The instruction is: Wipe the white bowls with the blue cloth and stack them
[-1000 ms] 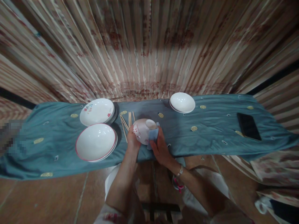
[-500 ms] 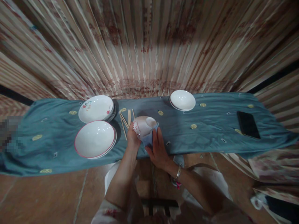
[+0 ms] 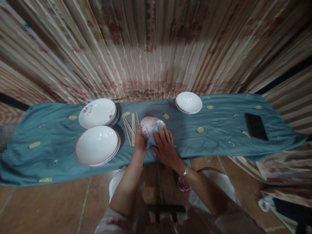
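A white bowl [image 3: 147,124] with a small red pattern is tilted on its side above the front half of the table, its foot ring facing right. My left hand [image 3: 140,140] grips it by the left edge. Against the bowl's underside, my right hand [image 3: 165,144] presses a light blue cloth [image 3: 152,140], fingers closed over it. Just left of the bowl lie several wooden chopsticks [image 3: 133,126], some crossing. The bowl's inside is turned away from me.
To the left stand a stack of flowered plates [image 3: 97,112] and red-rimmed bowls [image 3: 97,145]. White bowls [image 3: 188,102] sit at the back, right of centre. A black phone [image 3: 256,126] lies at the right on the green tablecloth [image 3: 216,143]. A striped curtain [image 3: 156,65] hangs behind.
My right hand has slid the cloth up across the bowl's base, covering part of the foot ring. My left hand still holds the bowl's edge. The whole view has shifted slightly.
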Demonstrator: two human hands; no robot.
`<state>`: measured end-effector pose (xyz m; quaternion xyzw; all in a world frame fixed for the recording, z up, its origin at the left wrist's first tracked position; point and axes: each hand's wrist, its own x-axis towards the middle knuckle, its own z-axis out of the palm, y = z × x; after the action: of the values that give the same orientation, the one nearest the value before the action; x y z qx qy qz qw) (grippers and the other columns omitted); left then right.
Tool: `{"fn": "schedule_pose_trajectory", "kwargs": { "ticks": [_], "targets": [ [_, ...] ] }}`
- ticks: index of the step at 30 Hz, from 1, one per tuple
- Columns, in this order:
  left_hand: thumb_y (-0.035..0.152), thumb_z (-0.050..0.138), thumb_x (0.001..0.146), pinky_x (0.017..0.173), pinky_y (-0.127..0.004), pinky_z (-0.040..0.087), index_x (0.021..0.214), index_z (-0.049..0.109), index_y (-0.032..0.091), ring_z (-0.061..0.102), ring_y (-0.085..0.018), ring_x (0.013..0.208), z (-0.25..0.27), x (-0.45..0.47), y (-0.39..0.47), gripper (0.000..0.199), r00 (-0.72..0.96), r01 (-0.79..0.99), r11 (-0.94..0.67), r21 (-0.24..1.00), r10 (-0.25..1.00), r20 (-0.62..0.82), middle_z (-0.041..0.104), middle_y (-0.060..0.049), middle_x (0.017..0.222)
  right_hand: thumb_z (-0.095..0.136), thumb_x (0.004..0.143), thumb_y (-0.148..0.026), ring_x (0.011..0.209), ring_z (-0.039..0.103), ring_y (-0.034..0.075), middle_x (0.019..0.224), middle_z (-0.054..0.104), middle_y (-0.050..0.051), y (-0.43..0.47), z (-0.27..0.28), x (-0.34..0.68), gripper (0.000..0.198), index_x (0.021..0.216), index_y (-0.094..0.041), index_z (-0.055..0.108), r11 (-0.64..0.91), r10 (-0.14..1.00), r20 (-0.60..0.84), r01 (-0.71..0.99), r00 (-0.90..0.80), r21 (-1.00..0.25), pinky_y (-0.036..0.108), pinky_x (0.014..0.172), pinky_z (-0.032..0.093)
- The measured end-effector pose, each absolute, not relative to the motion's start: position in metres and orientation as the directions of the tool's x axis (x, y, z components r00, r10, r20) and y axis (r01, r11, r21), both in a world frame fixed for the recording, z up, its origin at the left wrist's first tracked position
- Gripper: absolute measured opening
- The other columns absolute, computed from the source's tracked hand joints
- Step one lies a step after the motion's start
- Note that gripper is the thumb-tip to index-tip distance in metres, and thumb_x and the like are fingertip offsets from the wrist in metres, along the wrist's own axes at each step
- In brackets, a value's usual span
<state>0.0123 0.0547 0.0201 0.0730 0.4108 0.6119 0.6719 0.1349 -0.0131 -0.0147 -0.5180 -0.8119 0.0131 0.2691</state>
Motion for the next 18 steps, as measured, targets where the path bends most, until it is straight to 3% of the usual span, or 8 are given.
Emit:
{"fn": "schedule_pose_trajectory", "kwargs": {
  "ticks": [7,18],
  "targets": [
    [0.03,0.062,0.089,0.081,-0.028,0.056,0.083,0.071,0.015,0.074,-0.019,0.081,0.026,0.017,0.052,0.019,-0.146,-0.724,0.223,0.653,0.875,-0.461,0.073,-0.003,0.071,0.042,0.103,-0.04,0.158,0.017,0.034,0.164,0.036,0.02,-0.003,-0.003,0.136,0.06,0.155,-0.012,0.039,0.465,0.846,0.439,0.822,-0.304,-0.328,0.06,0.122,0.025],
    [0.032,0.063,0.091,0.067,-0.025,0.049,0.08,0.072,0.014,0.062,-0.013,0.06,0.022,0.018,0.049,0.023,-0.14,-0.668,0.188,0.72,0.919,-0.369,0.07,-0.001,0.068,0.036,0.105,-0.037,0.155,0.028,0.029,0.159,0.044,0.017,0.014,0.018,0.14,0.053,0.152,-0.013,0.043,0.443,0.843,0.482,0.817,-0.239,-0.37,0.055,0.125,0.02]
  ]
}}
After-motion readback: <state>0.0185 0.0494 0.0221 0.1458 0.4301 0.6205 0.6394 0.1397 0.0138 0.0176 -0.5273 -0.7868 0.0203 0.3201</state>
